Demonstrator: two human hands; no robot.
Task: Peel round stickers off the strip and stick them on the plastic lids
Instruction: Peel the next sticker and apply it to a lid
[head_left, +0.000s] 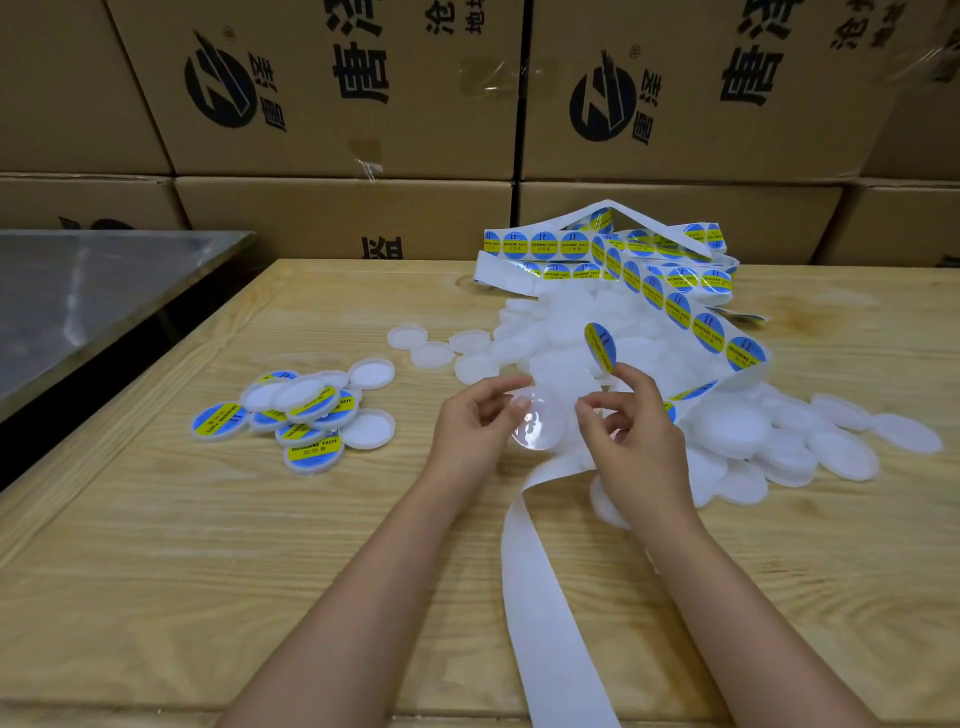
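Note:
My left hand (475, 423) pinches a clear plastic lid (535, 421) by its left rim, held just above the table. My right hand (631, 428) holds a peeled round blue-and-yellow sticker (601, 347) upright on its fingertips, above and to the right of the lid. The sticker strip (691, 312) loops from the back right toward my right hand. Its empty white backing (545, 597) trails down to the table's near edge.
A heap of plain white lids (753, 431) lies right of my hands, with a few more (431, 345) behind them. Stickered lids (296, 415) are piled at the left. Cardboard boxes (337, 93) wall the back. A steel table (93, 291) stands at the left of the wooden table (208, 545).

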